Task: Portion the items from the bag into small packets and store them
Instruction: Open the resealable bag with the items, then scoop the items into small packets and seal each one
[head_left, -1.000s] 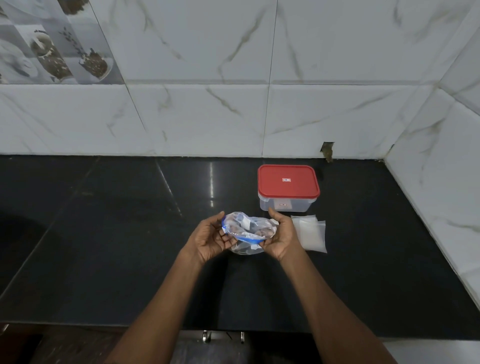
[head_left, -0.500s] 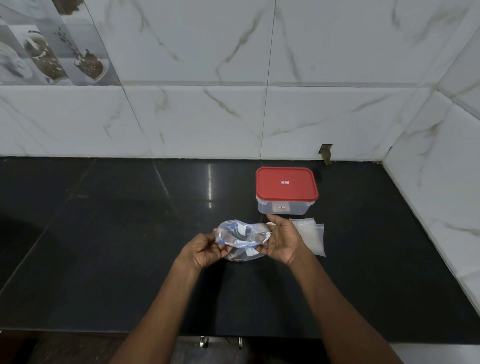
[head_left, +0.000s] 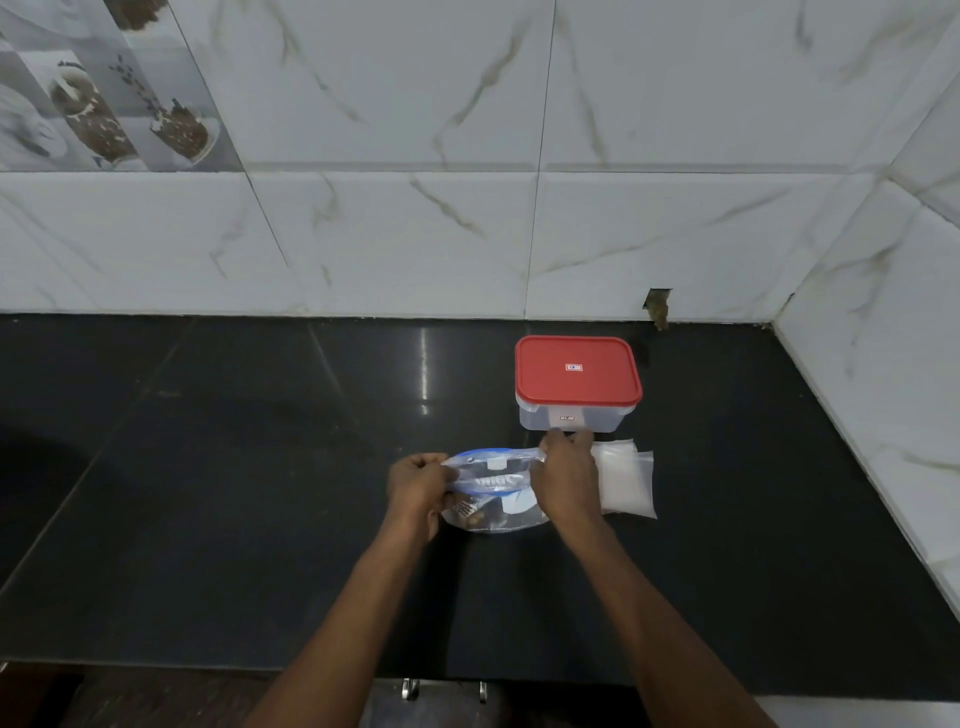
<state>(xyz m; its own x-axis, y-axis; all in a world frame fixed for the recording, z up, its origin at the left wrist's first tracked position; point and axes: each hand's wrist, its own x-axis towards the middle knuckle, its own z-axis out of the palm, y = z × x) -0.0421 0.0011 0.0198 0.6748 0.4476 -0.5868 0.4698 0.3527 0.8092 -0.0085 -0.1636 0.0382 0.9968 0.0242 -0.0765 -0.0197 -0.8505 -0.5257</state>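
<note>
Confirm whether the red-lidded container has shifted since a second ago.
No. The red-lidded container keeps the same offset from the wall notch, nearer and left of it.

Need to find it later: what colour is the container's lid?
The lid is red, head view.

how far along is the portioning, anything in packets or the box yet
Barely started. Done: nothing visible; the small packets lie flat in a stack, seemingly unfilled, and the container has its red lid on. In hand: the left hand and right hand grip the top of the zip bag, brown items inside. Left: portioning into packets, then storing them.
</note>
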